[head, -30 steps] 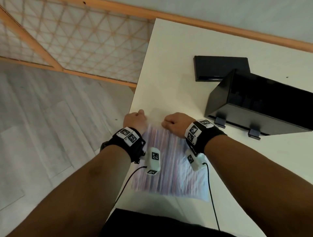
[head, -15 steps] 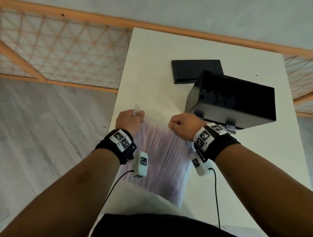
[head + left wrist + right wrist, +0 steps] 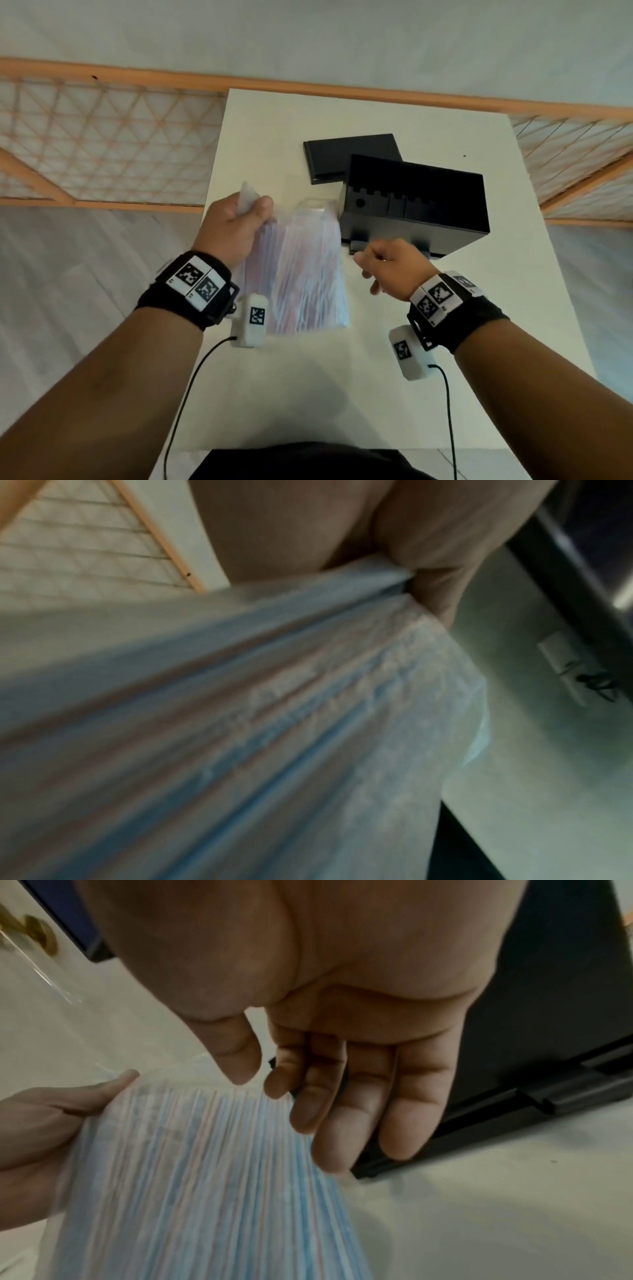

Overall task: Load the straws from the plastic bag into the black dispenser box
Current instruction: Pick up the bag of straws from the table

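Clear plastic bag of striped straws (image 3: 301, 270) hangs from the pinching left hand (image 3: 236, 226), open black dispenser box (image 3: 416, 202) at two o'clock, right hand (image 3: 387, 267) loose and empty — one-sided grip risks spilling straws.

Head view: we look forward and down from above on the table (image 3: 281, 394) – both forearms run in from the bottom, wall and lattice screen (image 3: 102, 144) along the top. Widest view, farthest off. Left wrist view: we sit tight under the left hand (image 3: 308, 528), facing along it, the bag (image 3: 274, 723) filling most of the frame, blurred; lattice at upper left, the box (image 3: 582, 574) at upper right. Right wrist view: we look along the right hand (image 3: 325, 974) at its fingers, close in – bag below, box at right, left hand at left edge. All three views share bag, box and table.
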The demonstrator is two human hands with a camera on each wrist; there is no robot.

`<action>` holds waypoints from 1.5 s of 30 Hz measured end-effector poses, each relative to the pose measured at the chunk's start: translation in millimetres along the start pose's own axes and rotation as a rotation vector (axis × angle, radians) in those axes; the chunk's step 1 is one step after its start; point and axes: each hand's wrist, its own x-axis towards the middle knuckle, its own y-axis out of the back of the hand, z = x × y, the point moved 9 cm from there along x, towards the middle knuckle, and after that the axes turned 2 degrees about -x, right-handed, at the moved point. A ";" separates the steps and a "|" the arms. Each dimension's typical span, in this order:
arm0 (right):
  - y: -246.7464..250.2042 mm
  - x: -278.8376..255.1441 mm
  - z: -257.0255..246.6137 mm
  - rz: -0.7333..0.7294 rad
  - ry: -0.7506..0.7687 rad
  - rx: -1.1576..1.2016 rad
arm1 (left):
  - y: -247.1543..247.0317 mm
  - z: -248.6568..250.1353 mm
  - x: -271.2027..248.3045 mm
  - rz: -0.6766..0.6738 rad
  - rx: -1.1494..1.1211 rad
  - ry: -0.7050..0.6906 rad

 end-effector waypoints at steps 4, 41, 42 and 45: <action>16.1 -13.8 -23.2 0.068 0.062 0.150 | -1.2 35.7 -10.3 -0.113 -0.071 -0.126; 33.3 13.1 -143.3 -0.037 0.231 0.720 | 13.2 25.7 -34.0 0.147 -0.305 0.270; 32.9 14.1 -146.7 -0.049 0.242 0.701 | 10.8 16.4 -35.5 0.141 -0.399 0.374; 34.1 14.8 -152.5 -0.084 0.266 0.686 | -7.2 4.6 -38.8 -0.071 -0.856 0.523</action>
